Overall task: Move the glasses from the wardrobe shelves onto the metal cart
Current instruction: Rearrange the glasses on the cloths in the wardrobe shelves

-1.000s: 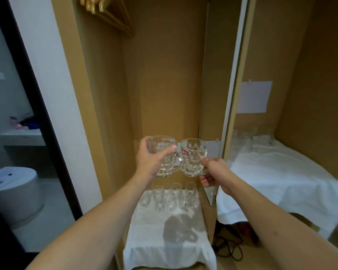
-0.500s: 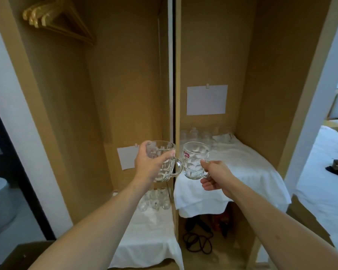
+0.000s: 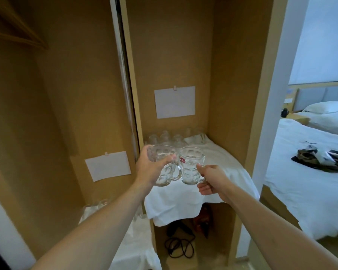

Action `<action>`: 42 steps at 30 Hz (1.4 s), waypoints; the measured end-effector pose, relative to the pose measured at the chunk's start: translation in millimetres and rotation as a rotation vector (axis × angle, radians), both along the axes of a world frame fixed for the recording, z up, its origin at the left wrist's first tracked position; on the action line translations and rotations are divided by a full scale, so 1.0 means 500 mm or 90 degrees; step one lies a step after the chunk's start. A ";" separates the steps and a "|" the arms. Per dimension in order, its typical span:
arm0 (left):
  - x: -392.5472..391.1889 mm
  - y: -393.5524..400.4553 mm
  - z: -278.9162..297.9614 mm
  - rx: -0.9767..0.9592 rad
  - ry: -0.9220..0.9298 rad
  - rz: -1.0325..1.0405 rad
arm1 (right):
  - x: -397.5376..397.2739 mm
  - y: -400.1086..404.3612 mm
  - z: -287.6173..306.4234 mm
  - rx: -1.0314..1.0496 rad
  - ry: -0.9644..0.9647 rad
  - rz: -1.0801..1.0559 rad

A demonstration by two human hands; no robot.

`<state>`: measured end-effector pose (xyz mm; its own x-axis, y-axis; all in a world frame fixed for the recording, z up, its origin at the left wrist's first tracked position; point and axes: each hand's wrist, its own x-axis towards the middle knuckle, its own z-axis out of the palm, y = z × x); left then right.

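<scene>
You are holding a dimpled glass mug (image 3: 162, 166) in your left hand (image 3: 148, 168), fingers and thumb curling round its body. Your right hand (image 3: 212, 179) is gripping the handle of a second mug (image 3: 191, 165) bearing a red sticker. Both mugs are hanging upright, just beside each other, in front of the right wardrobe shelf (image 3: 222, 172) draped in white cloth. More glasses (image 3: 172, 137) are standing at its far end.
</scene>
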<state>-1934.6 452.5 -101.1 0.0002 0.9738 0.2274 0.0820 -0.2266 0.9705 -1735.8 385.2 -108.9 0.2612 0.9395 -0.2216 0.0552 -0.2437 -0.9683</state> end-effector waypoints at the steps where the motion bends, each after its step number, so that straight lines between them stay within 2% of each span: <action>1: 0.014 0.014 -0.002 0.000 -0.002 -0.008 | 0.013 0.011 -0.003 -0.002 0.002 -0.004; 8: 0.106 0.131 -0.021 -0.021 -0.019 -0.048 | 0.091 0.119 -0.017 -0.025 -0.027 -0.030; 17: 0.199 0.326 -0.072 -0.061 0.008 -0.037 | 0.174 0.286 -0.047 -0.048 -0.039 -0.065; 33: 0.308 0.528 -0.182 -0.165 0.088 -0.064 | 0.315 0.515 -0.186 -0.139 -0.067 -0.131; 42: 0.374 0.572 -0.240 -0.174 0.069 -0.009 | 0.388 0.601 -0.249 -0.157 0.027 -0.111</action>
<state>-1747.4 738.6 -221.2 0.0244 0.9986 -0.0459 0.1871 0.0405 0.9815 -1541.8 685.6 -233.7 0.3992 0.7982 -0.4512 -0.0474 -0.4734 -0.8796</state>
